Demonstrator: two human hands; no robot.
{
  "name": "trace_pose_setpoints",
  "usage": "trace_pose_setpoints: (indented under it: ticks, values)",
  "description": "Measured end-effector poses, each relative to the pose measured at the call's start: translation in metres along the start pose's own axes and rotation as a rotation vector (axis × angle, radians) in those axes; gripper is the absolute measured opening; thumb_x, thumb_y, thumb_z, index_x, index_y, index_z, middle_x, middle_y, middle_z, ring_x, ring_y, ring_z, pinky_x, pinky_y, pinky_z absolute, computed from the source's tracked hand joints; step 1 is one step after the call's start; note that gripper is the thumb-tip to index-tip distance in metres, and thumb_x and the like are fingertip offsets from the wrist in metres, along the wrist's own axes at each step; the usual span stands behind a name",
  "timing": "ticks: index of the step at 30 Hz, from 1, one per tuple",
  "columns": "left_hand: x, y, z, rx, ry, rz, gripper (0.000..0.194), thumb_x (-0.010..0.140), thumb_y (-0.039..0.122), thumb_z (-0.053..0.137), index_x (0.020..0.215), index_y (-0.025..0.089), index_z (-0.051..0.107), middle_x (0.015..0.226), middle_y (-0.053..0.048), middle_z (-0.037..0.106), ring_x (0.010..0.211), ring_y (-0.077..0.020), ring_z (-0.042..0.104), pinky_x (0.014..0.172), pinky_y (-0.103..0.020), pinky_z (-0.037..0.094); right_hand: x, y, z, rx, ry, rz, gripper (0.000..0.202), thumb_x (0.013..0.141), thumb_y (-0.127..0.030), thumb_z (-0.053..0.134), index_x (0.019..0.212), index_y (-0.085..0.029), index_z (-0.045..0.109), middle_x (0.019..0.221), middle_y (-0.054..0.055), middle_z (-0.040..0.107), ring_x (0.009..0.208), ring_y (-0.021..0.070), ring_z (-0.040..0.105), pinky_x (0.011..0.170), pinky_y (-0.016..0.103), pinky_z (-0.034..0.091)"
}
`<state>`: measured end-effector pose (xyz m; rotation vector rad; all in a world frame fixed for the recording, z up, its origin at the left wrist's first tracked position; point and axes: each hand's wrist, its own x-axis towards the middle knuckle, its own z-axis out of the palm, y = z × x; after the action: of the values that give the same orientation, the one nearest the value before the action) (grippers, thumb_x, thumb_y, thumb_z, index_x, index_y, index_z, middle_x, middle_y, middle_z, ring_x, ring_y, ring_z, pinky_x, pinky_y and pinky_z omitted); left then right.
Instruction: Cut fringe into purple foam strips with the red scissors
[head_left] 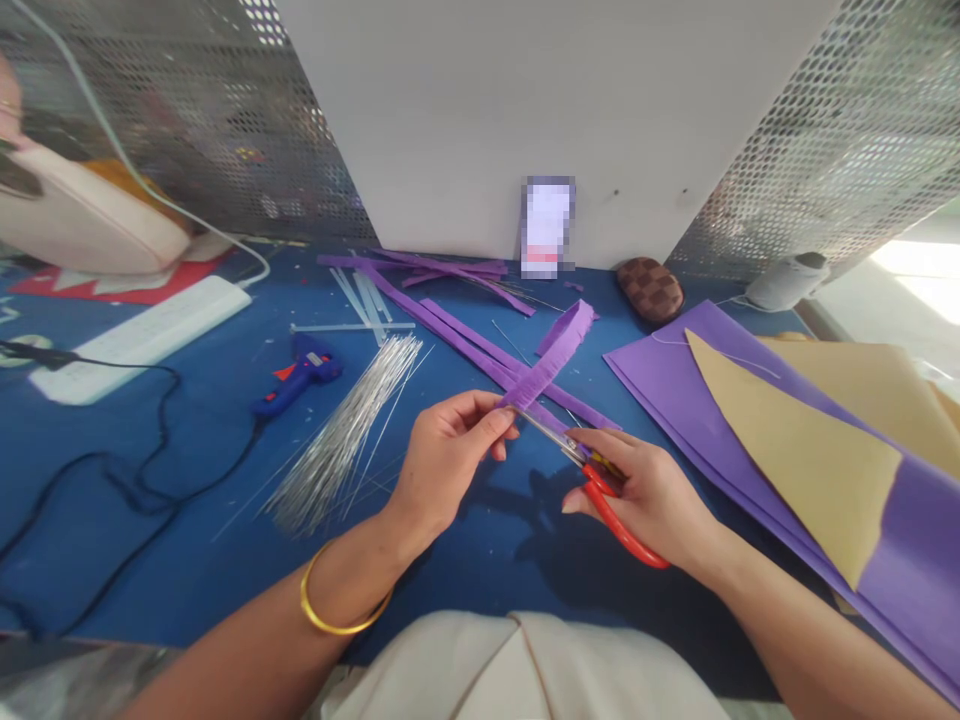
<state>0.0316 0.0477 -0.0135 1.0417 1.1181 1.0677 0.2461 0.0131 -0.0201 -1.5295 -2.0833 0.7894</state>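
Between the thumb and fingers of my left hand is pinched the near end of a purple paper strip. The strip runs away from me and curls over at its far end, with fine cuts along one edge. Red-handled scissors sit in my right hand, fingers wrapped round the handles. Their blades point left and meet the strip beside my left fingertips; whether the blades are apart is too fine to tell. More purple strips lie flat on the blue table behind and under the held one.
To the left lie a bundle of thin wires, a blue glue gun, clear glue sticks and a white power strip. Purple and tan sheets cover the right. A phone leans on the back panel near a checkered pouch.
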Motion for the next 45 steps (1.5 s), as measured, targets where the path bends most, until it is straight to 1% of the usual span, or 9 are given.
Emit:
trace_pose_setpoints:
  ticks: [5,11,18,21,32,35,39,45]
  values:
    - [0.0000,0.0008,0.0002,-0.003,0.004,-0.001,0.012,0.079,0.028,0.070,0.078,0.016,0.069,0.065,0.001,0.065,0.053,-0.0079,0.052,0.054,-0.021,0.042,-0.0007,0.0010,-0.0001,0.010,0.019,-0.012,0.055,0.074,-0.055,0.073,0.117,-0.021,0.065,0.085,0.001,0.066,0.062,0.0133,0.057,0.059,0.026,0.046]
    - [0.0006,0.0012,-0.0002,-0.002,0.005,-0.002,0.013,0.079,0.029,0.070,0.078,0.016,0.069,0.065,0.001,0.065,0.053,-0.0078,0.052,0.054,-0.021,0.042,-0.0011,0.0007,-0.0012,0.008,0.032,-0.036,0.054,0.075,-0.055,0.072,0.115,-0.019,0.067,0.084,0.002,0.067,0.064,0.0135,0.059,0.061,0.025,0.047]
    - [0.0007,0.0010,0.0000,-0.033,0.008,-0.025,0.014,0.078,0.029,0.071,0.077,0.015,0.068,0.064,0.001,0.064,0.053,-0.0074,0.052,0.053,-0.020,0.041,-0.0006,0.0007,-0.0009,0.003,0.029,-0.055,0.052,0.076,-0.053,0.072,0.114,-0.018,0.067,0.083,0.002,0.068,0.064,0.0130,0.058,0.060,0.024,0.047]
    - [0.0003,0.0007,-0.0003,-0.046,0.000,-0.035,0.014,0.078,0.029,0.071,0.077,0.015,0.068,0.064,0.001,0.064,0.053,-0.0074,0.053,0.054,-0.020,0.041,-0.0006,0.0012,-0.0009,0.013,0.026,-0.056,0.050,0.076,-0.052,0.073,0.113,-0.018,0.067,0.082,0.001,0.067,0.062,0.0123,0.057,0.059,0.023,0.046]
    - [0.0001,0.0020,-0.0002,-0.062,-0.012,-0.040,0.015,0.078,0.030,0.071,0.077,0.015,0.068,0.065,0.001,0.064,0.053,-0.0077,0.053,0.054,-0.020,0.041,-0.0001,0.0015,-0.0005,0.026,0.027,-0.055,0.048,0.076,-0.051,0.073,0.112,-0.020,0.068,0.082,0.001,0.067,0.064,0.0131,0.058,0.061,0.024,0.047]
    - [0.0000,0.0022,-0.0002,-0.062,-0.004,-0.044,0.016,0.078,0.031,0.071,0.079,0.015,0.068,0.066,0.001,0.064,0.053,-0.0078,0.053,0.053,-0.020,0.040,0.0000,0.0015,-0.0010,0.024,0.023,-0.035,0.049,0.076,-0.053,0.072,0.113,-0.021,0.067,0.081,0.002,0.067,0.062,0.0135,0.058,0.060,0.025,0.047]
    - [0.0004,0.0024,-0.0001,-0.045,0.018,-0.045,0.016,0.078,0.031,0.071,0.078,0.015,0.068,0.065,0.001,0.064,0.053,-0.0080,0.053,0.052,-0.020,0.039,0.0001,0.0013,-0.0017,0.013,0.021,-0.019,0.052,0.078,-0.055,0.069,0.116,-0.020,0.067,0.087,0.006,0.070,0.069,0.0168,0.061,0.064,0.028,0.049]
    - [0.0006,0.0020,-0.0003,-0.021,0.024,-0.008,0.014,0.077,0.030,0.071,0.078,0.016,0.069,0.065,0.001,0.064,0.053,-0.0090,0.053,0.054,-0.022,0.041,0.0002,-0.0002,-0.0014,-0.041,0.010,0.002,0.063,0.074,-0.060,0.070,0.122,-0.021,0.063,0.092,0.007,0.069,0.061,0.0154,0.058,0.057,0.028,0.047]
